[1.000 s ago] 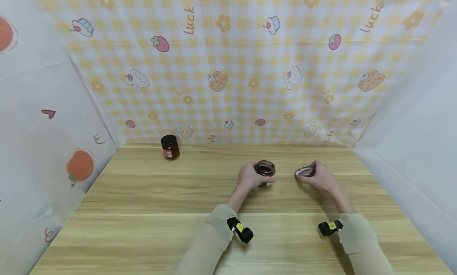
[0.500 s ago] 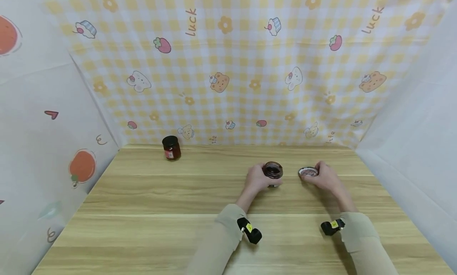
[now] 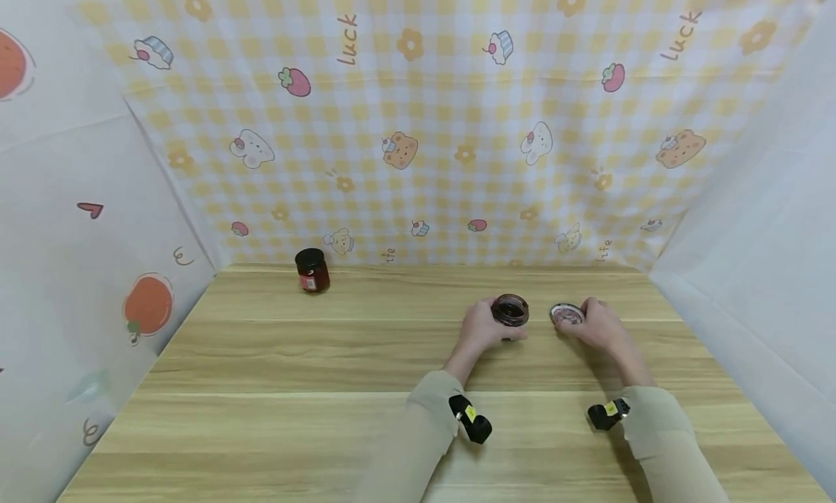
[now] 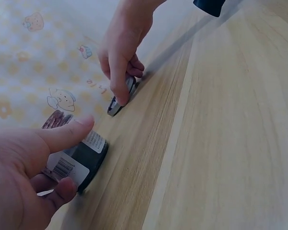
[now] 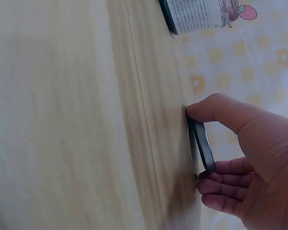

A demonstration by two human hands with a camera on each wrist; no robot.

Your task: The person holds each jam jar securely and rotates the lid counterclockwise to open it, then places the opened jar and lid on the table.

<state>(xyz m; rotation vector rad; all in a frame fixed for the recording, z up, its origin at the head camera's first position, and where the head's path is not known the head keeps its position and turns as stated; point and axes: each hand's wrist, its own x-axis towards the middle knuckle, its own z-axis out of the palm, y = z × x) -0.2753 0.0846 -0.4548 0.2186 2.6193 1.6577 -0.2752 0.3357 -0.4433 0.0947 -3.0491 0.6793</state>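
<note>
Well to the left of both hands and farther from the person than either, a closed jar [image 3: 312, 272] with a black lid and a reddish label stands upright on the wooden tabletop [image 3: 261, 358]. Behind the left hand [image 3: 482, 327] come a rolled beige left sleeve [image 3: 434, 401] and a black left wrist camera [image 3: 470, 419]. The left hand is clamped round an open jar [image 3: 511, 311], thumb across its near side and the mouth facing up; a white barcode label [image 4: 67, 167] shows between its fingers. I cannot tell whether the jar's base touches the wood. Just right of that jar, in the gap between the two hands, is a round lid [image 3: 566, 314], its pale inner side up and apart from the jar. The right hand [image 3: 601, 327] pinches the lid by its edge, thumb on one side and fingers on the other, low over the wood. The hands stay separate from each other. Behind the right one sit a right wrist camera [image 3: 609, 414] and right sleeve [image 3: 656, 423].
</note>
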